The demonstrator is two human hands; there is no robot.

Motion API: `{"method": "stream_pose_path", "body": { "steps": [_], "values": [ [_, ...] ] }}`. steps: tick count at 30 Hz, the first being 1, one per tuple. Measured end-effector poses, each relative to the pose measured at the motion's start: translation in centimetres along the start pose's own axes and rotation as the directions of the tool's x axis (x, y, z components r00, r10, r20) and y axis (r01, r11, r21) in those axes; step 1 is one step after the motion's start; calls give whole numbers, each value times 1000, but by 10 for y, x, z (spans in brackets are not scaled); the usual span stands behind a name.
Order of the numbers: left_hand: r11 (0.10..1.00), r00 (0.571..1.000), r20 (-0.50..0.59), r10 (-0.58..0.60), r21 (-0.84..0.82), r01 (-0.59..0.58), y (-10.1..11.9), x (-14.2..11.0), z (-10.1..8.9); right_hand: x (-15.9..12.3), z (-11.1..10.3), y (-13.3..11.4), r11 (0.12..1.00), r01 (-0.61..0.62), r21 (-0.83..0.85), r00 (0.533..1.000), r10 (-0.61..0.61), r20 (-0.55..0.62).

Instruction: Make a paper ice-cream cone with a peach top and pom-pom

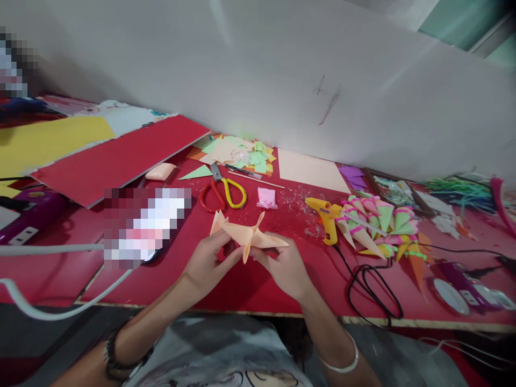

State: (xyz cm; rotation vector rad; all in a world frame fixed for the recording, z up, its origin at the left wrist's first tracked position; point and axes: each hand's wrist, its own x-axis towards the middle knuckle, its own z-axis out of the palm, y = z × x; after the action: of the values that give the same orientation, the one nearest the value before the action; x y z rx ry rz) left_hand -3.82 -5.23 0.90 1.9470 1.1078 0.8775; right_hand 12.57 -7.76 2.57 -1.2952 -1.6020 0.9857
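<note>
folded peach paper (236,232) pinched over the bench (250,290) near its front edge

close to the middle of the front edge, the left hand (209,260) and the right hand (284,269) hold the paper just above the red surface. the left grip pinches its near side between thumb and fingers; the right grip pinches it too, its fingertips partly hidden. toward the right end, a yellow glue gun (330,217) lies beside a heap of paper cones (385,217). beyond the hands sit scissors (224,188) and a small pink packet (266,198). along the back edge lie paper scraps (242,150) and a flat peach sheet (308,169).
</note>
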Motion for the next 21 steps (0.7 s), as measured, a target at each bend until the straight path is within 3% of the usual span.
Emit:
{"method": "stream_pose_path", "body": {
  "steps": [5, 13, 15, 21],
  "values": [
    [996, 994, 58, 88, 17, -90, 4, -3, 2, -1, 1, 1, 999, 36, -39, 999, -37, -27],
    [987, 990, -72, 122, -94, -128, 6, 5, 3, -2, 5, -1, 988, 142, -57, 983, -134, 129],
    [988, 990, -112, 91, -118, -104, 6, 5, 2, -1, 7, -1, 989, 138, -46, 987, -134, 92],
    [980, 995, -95, -21, -197, 2, 5, 3, 0, -1, 7, -2, 995, 52, 86, 998, -49, -44]
  ]
}}
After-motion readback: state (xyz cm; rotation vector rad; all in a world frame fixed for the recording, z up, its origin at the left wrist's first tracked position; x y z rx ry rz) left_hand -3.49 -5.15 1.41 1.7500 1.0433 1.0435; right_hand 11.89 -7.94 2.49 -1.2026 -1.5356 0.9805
